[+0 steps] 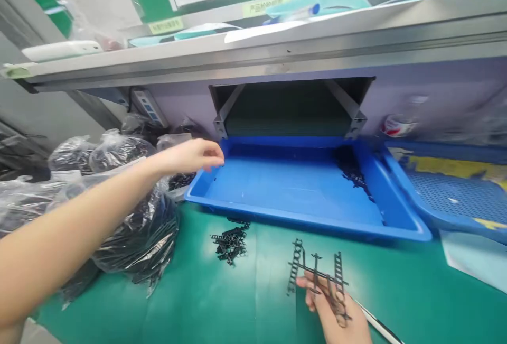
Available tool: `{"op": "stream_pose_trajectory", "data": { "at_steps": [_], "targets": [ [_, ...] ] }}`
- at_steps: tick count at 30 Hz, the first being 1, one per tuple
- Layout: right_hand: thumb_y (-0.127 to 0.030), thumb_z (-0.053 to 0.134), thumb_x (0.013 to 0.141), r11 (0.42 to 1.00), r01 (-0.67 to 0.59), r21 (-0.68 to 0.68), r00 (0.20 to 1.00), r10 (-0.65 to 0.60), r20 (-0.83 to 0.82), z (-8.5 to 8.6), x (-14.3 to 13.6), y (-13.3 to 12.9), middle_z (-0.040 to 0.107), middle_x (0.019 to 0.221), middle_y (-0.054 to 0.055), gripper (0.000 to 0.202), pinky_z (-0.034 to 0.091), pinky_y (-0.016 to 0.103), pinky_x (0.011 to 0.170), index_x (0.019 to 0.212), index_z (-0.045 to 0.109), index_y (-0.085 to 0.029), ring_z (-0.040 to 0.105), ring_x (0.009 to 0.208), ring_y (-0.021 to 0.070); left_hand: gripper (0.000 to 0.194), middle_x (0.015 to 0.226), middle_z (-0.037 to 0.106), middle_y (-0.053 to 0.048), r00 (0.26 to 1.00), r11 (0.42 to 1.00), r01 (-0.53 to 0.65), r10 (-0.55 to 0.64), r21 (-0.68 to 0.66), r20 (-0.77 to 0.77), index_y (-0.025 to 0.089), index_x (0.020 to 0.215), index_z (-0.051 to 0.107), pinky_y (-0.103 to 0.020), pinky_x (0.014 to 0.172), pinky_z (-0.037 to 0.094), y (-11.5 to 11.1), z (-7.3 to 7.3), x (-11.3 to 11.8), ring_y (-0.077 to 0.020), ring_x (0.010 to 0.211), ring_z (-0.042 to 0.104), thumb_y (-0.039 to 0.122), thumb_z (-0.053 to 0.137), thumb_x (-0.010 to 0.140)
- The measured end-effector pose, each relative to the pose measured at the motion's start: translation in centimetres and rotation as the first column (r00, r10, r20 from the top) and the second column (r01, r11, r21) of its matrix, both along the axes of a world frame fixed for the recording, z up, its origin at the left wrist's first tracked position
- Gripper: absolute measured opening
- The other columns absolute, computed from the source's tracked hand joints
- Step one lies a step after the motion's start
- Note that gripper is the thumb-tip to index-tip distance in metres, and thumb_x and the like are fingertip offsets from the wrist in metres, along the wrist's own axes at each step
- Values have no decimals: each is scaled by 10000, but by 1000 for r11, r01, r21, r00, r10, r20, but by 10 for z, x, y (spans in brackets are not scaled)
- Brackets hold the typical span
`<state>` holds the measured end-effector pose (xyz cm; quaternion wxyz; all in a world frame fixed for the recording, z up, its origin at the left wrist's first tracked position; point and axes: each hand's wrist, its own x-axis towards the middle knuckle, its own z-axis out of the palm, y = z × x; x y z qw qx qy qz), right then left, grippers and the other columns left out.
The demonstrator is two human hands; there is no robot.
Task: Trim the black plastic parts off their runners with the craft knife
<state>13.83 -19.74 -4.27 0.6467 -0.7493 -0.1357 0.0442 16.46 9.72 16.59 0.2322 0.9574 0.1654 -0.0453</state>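
Note:
My right hand (336, 307) grips a black plastic sprue (317, 272), a thin branching frame with ladder-like and ringed pieces, just above the green table (269, 286). Over the left rim of a blue tray (309, 220), my left hand (194, 156) is closed with its fingertips pinched together. Whatever it may hold is too small to make out. On the table between the hands lies a small heap of black plastic pieces (232, 243). More black parts (350, 167) are gathered along the tray's right side.
Clear bags of black parts (134, 228) crowd the left. Behind the tray, a dark conveyor belt (289, 109) comes through an opening under a metal shelf (253, 58). A blue basket (455, 185) and a bottle (402, 119) stand right. A white stick (378, 323) lies beside my right hand.

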Motion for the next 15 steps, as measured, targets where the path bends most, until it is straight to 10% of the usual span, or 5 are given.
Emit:
{"op": "stream_pose_trajectory", "data": {
  "at_steps": [4, 7, 10, 15],
  "targets": [
    [-314, 449, 851, 984, -158, 87, 981, 147, 123, 1, -3, 4, 666, 693, 45, 237, 491, 205, 490, 857, 644, -180, 563, 521, 133, 246, 739, 636, -12, 987, 881, 73, -130, -467, -92, 133, 880, 560, -243, 590, 458, -86, -55, -56, -128, 633, 604, 344, 486, 777],
    [-234, 405, 860, 950, -311, 24, 912, 292, 289, 0, -1, 5, 639, 656, 31, 244, 487, 197, 508, 876, 640, -173, 558, 522, 119, 287, 677, 588, -5, 991, 393, -123, 0, -911, -134, 125, 815, 567, -206, 544, 421, -125, -105, -81, -102, 610, 560, 322, 690, 646],
    [-226, 397, 857, 929, -370, -19, 876, 355, 327, 0, 0, 7, 627, 630, 33, 264, 488, 207, 519, 838, 654, -168, 579, 556, 131, 350, 559, 552, 26, 982, 114, -159, 120, -981, -145, 120, 697, 547, -178, 500, 367, -136, -136, -90, -54, 482, 500, 329, 782, 545],
    [-197, 400, 846, 912, -405, -61, 852, 400, 337, 0, -3, 13, 668, 734, 50, 259, 514, 228, 577, 832, 658, -184, 620, 651, 151, 340, 559, 571, -1, 976, -67, -145, 154, -987, -154, 109, 659, 546, -186, 538, 381, -141, -155, -100, -62, 503, 509, 314, 792, 546]
  ]
}}
